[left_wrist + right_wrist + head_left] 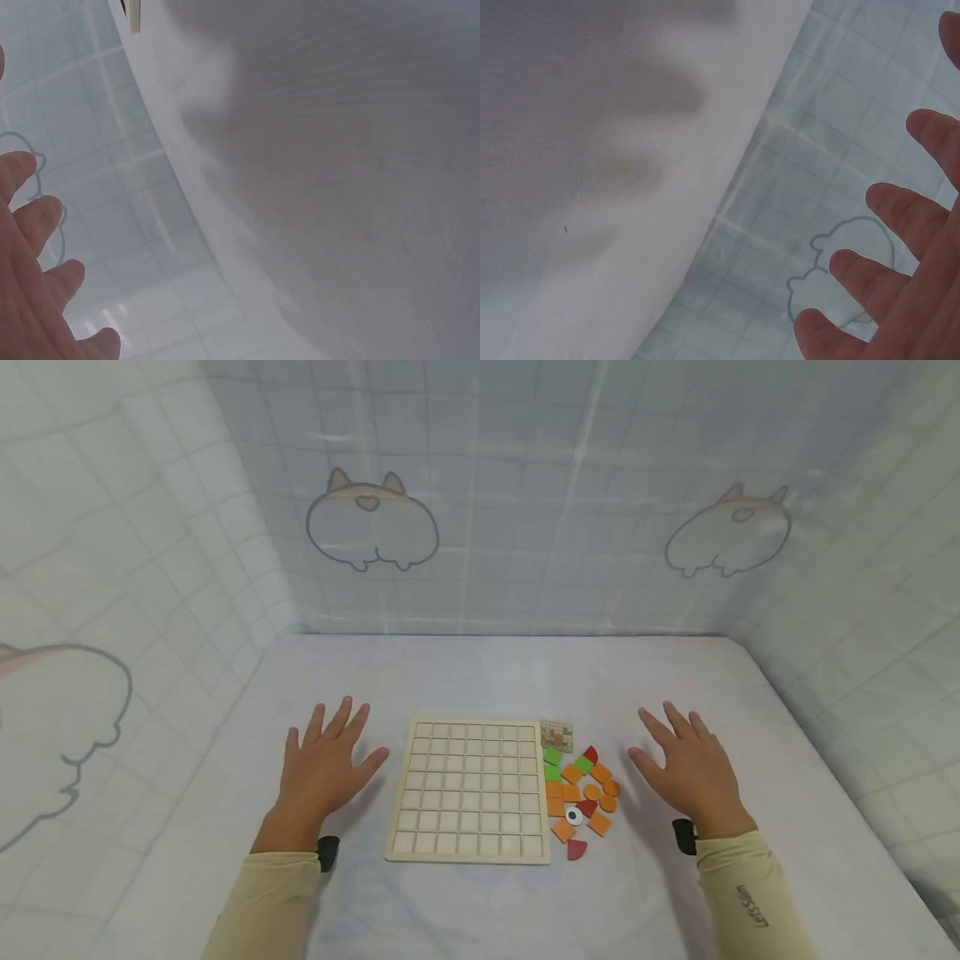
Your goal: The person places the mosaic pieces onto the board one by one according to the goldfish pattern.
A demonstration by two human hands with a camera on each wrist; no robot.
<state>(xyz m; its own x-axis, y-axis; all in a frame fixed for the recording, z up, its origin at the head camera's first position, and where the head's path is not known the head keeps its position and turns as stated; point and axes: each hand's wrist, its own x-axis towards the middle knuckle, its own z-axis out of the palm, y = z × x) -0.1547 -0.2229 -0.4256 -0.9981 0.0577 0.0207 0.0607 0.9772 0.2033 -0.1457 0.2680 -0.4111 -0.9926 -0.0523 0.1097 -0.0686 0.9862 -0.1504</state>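
Hovering palm-down over the white table [480,910], the left hand [322,777] is just beside the board [472,791], its fingers spread apart and its thumb pointing toward the board's left edge. The right hand [688,772] hovers on the far side of the loose pieces, its fingers also apart, the thumb nearest to them. Both wrist views show spread fingers and soft shadows on the table.

The board lies flat between the hands, its pale face divided into a square grid. Along its right edge lie green squares [552,772] and orange squares [572,793], some touching one another. Farther right are orange discs [592,792], red pieces [577,850] with curved edges and a white eye disc [573,816] with a dark centre. A small patterned card [557,737] lies at the board's far right corner.

Tan sleeves [753,889] cover the forearms; a grid-patterned curtain [555,527] hangs behind.
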